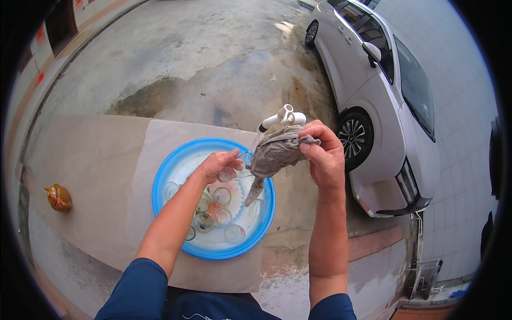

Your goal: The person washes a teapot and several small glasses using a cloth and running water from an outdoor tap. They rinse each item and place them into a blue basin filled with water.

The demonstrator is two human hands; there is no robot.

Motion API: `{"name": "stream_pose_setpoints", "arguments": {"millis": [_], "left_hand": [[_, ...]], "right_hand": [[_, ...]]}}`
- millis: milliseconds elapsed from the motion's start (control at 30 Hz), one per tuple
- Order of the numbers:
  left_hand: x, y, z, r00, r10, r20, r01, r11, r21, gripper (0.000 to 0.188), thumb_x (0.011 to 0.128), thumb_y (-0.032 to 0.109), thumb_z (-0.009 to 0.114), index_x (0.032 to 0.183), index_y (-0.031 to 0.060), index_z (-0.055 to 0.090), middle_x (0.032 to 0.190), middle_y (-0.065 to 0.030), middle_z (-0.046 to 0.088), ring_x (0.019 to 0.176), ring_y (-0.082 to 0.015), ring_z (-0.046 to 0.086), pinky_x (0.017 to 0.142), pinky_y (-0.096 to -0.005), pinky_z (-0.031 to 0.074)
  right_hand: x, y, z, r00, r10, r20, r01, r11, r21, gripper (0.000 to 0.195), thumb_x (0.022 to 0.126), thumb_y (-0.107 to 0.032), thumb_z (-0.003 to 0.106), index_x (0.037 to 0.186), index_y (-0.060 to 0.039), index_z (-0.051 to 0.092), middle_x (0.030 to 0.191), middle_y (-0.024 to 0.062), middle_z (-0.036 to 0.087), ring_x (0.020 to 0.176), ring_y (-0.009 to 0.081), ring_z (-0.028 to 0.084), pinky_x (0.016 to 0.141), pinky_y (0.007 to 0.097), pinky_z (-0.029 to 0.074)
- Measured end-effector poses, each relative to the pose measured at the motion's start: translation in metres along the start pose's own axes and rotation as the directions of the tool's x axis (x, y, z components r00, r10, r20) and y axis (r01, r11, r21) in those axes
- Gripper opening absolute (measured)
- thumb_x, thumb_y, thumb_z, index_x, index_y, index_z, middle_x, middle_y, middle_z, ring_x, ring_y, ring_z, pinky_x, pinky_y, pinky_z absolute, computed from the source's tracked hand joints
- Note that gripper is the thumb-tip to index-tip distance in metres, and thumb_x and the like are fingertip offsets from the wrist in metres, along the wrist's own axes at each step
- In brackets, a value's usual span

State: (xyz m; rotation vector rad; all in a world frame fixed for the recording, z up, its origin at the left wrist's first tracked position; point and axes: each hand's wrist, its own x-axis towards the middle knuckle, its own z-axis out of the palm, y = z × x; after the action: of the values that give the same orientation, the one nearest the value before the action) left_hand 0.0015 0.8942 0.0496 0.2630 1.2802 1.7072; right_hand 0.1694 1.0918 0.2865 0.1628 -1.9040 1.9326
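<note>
My left hand (pixel 222 164) grips a clear drinking glass (pixel 228 175) above a round tray (pixel 160 188) with a blue rim and a white base. Between finger and thumb, my right hand (pixel 323 154) pinches a crumpled grey cloth (pixel 276 154). The cloth hangs close to the rim of another clear glass part beside my left fingertips, and one twisted end droops over the tray's right side. Several upright glasses stand on the tray, among them a front glass (pixel 235 234) and a middle glass (pixel 222 196). My left forearm hides part of the tray.
The tray rests on a table (pixel 140 160) with a brown covering. A brown jug-like pot (pixel 59 199) is at the table's left. Beyond the cloth is a white plastic object (pixel 283 116) with a black tip. A white car (pixel 368 92) is parked on the concrete ground (pixel 192 48) to the right.
</note>
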Motion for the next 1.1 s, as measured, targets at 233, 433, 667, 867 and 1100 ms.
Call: {"name": "stream_pose_setpoints", "arguments": {"millis": [233,433,667,867,1100], "left_hand": [[-0.004,0.003,-0.004,0.996,-0.028,-0.089,0.031,0.999,0.022,0.065,0.089,0.058,0.076,0.113,-0.0017,0.070,0.104,-0.0138,0.074,0.088,-0.0195,0.070,0.078,-0.0347,0.055],[-0.008,0.009,-0.022,0.981,-0.012,-0.194,0.029,0.996,0.085,0.061,0.091,0.056,0.074,0.111,-0.0020,0.071,0.102,-0.0130,0.074,0.093,-0.0188,0.069,0.078,-0.0342,0.053],[-0.008,0.018,-0.023,0.985,0.058,-0.165,-0.036,0.991,0.131,0.058,0.093,0.054,0.073,0.107,-0.0017,0.071,0.100,-0.0133,0.074,0.089,-0.0188,0.068,0.077,-0.0340,0.055],[-0.013,0.027,-0.046,0.977,0.084,-0.197,-0.029,0.962,0.270,0.056,0.094,0.053,0.072,0.105,-0.0019,0.070,0.099,-0.0129,0.074,0.088,-0.0188,0.070,0.075,-0.0334,0.056],[-0.019,0.029,-0.030,0.963,0.169,-0.210,-0.123,0.968,0.217,0.055,0.095,0.052,0.071,0.101,-0.0027,0.072,0.095,-0.0119,0.075,0.082,-0.0161,0.069,0.070,-0.0314,0.054]], "right_hand": [[-0.022,0.052,-0.007,0.861,0.497,-0.106,-0.332,0.707,0.624,0.016,0.091,-0.008,0.054,0.099,0.0020,0.063,0.098,0.0118,0.067,0.097,0.0255,0.064,0.095,0.0396,0.052],[-0.005,0.044,0.013,0.899,0.424,-0.110,-0.338,0.830,0.444,0.014,0.096,-0.004,0.059,0.107,0.0029,0.064,0.123,0.0196,0.070,0.104,0.0226,0.068,0.094,0.0361,0.055],[-0.019,0.090,0.027,0.985,-0.160,0.065,0.143,0.540,-0.830,0.013,0.088,-0.009,0.077,0.100,-0.0057,0.079,0.101,0.0069,0.073,0.089,0.0200,0.071,0.079,0.0301,0.055],[-0.033,0.107,0.044,0.975,-0.148,-0.168,0.034,0.839,-0.543,0.017,0.085,-0.003,0.077,0.103,-0.0058,0.079,0.095,0.0092,0.072,0.082,0.0222,0.070,0.072,0.0329,0.056],[-0.020,0.076,0.039,0.885,-0.424,-0.191,0.161,0.665,-0.730,0.019,0.087,-0.003,0.077,0.107,-0.0023,0.076,0.089,0.0110,0.074,0.075,0.0225,0.070,0.067,0.0320,0.055]]}}
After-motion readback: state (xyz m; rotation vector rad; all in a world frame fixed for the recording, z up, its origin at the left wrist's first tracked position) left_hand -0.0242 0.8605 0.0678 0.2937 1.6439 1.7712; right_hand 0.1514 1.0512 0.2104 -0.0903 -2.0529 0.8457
